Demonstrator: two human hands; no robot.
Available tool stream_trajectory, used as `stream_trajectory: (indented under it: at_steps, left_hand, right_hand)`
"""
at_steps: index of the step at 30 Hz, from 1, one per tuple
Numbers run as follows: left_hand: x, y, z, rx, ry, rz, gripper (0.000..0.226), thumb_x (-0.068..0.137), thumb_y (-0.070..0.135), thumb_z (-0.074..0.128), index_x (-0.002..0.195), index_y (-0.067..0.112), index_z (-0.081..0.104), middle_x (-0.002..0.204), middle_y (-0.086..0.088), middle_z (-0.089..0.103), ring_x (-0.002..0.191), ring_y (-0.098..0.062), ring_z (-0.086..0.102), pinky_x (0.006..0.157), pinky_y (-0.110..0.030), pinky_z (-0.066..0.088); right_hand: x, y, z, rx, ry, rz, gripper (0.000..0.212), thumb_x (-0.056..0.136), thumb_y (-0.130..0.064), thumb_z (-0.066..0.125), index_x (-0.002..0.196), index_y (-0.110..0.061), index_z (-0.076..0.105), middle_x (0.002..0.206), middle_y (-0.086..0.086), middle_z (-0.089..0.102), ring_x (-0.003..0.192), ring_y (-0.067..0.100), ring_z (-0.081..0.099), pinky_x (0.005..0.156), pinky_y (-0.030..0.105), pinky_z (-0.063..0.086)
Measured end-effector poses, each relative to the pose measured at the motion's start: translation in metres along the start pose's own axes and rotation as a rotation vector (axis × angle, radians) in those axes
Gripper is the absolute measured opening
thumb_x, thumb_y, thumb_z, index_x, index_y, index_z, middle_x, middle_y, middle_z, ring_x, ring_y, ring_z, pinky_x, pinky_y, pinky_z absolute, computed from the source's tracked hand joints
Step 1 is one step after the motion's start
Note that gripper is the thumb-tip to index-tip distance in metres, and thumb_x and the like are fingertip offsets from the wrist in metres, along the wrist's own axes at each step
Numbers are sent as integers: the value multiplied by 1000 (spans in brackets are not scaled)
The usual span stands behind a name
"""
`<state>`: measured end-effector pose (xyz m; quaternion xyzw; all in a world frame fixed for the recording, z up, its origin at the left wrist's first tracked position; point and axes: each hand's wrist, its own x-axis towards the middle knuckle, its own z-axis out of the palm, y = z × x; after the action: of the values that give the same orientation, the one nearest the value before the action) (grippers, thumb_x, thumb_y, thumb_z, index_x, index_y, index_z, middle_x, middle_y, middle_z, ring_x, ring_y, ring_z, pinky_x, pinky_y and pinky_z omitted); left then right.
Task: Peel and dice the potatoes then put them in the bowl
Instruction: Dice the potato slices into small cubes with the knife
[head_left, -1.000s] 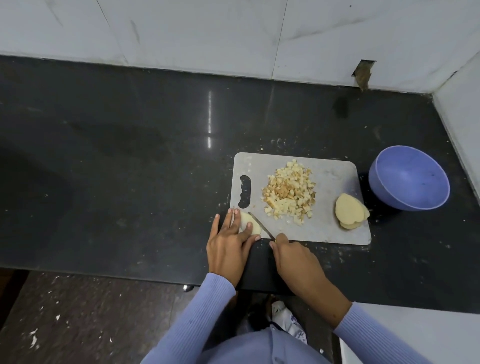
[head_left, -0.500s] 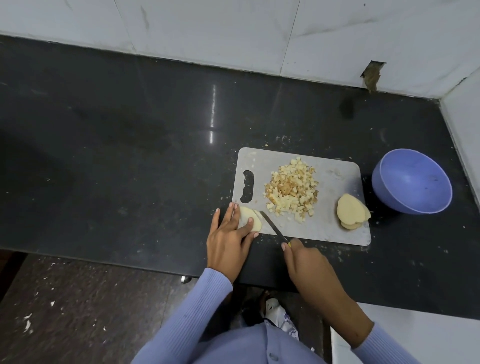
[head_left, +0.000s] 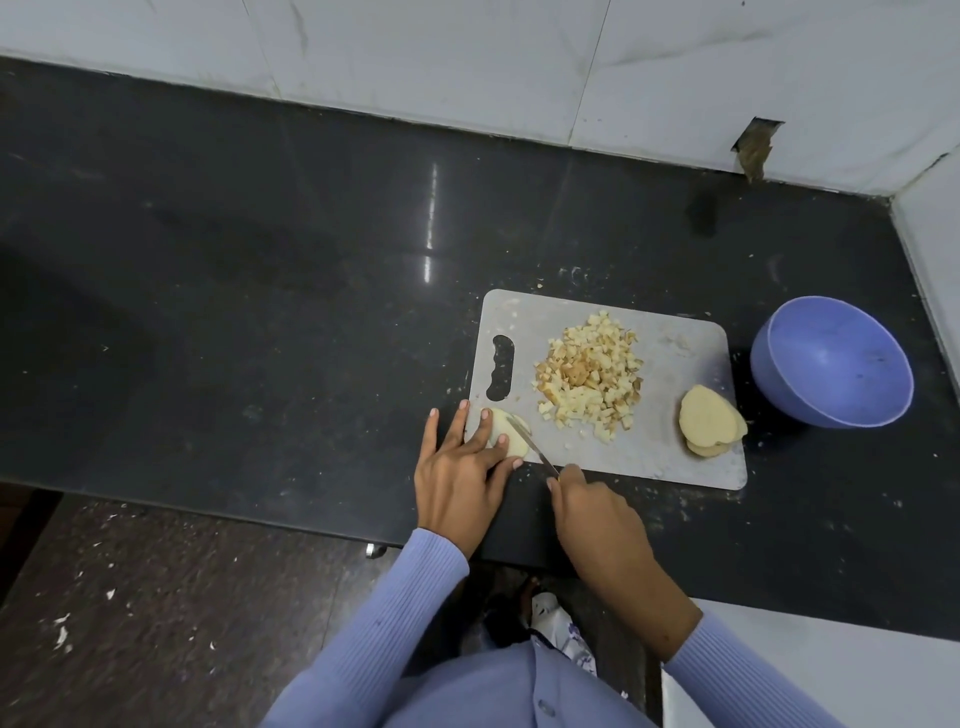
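Potato piece (head_left: 511, 435) pressed flat-fingered by left hand (head_left: 460, 475) at cutting board (head_left: 691, 457) near-left corner | knife (head_left: 532, 446) gripped by right hand (head_left: 592, 512), blade laid across piece | diced pile (head_left: 589, 374) mid-board, bowl (head_left: 831, 361) off right edge

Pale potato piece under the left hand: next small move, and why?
Probably press the knife down through the pale potato piece. The blade already lies across it, the left hand pins it at the grey cutting board's near-left corner, and the right hand grips the handle. The purple bowl looks empty.
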<state>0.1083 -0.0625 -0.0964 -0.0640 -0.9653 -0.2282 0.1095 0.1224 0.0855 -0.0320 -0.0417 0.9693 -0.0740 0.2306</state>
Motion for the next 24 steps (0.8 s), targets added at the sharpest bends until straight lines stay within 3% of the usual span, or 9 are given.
stream_trajectory:
  at_steps: [5,10,16,21,24]
  left_hand:
    - [1,0,-3,3,-1,11,35,88,39,50,85,17,78,113,-8,69,121,-31,55,111,-49,21]
    - [-1,-1,-5,5,-28,8,33,87,40,50,88,20,77,123,-15,62,126,-31,50,115,-47,14]
    - [0,-1,-8,14,-37,12,22,82,34,62,85,18,77,114,-13,67,123,-31,53,112,-49,16]
    - [1,-2,-9,18,-9,12,20,79,33,66,80,17,78,109,-13,70,119,-31,56,110,-50,17]
    - [2,-2,-10,18,-16,10,20,77,33,68,80,16,77,109,-13,69,119,-32,56,111,-50,16]
  right_hand:
    - [-28,23,9,-13,-72,41,22,104,-37,18,93,-19,27,98,6,64,91,27,63,63,31,34]
    - [-30,28,11,56,-14,41,26,103,-38,21,89,-19,31,83,5,59,82,28,62,60,31,33]
    - [-27,15,1,154,86,-16,30,102,-39,23,86,-18,38,66,-5,43,66,20,49,60,30,34]
    - [1,-4,-3,126,111,-35,36,103,-39,24,99,-12,48,86,8,61,80,29,60,62,33,38]
    - [14,-11,-2,130,93,-37,37,103,-38,25,103,-9,48,92,11,63,83,31,60,61,33,36]
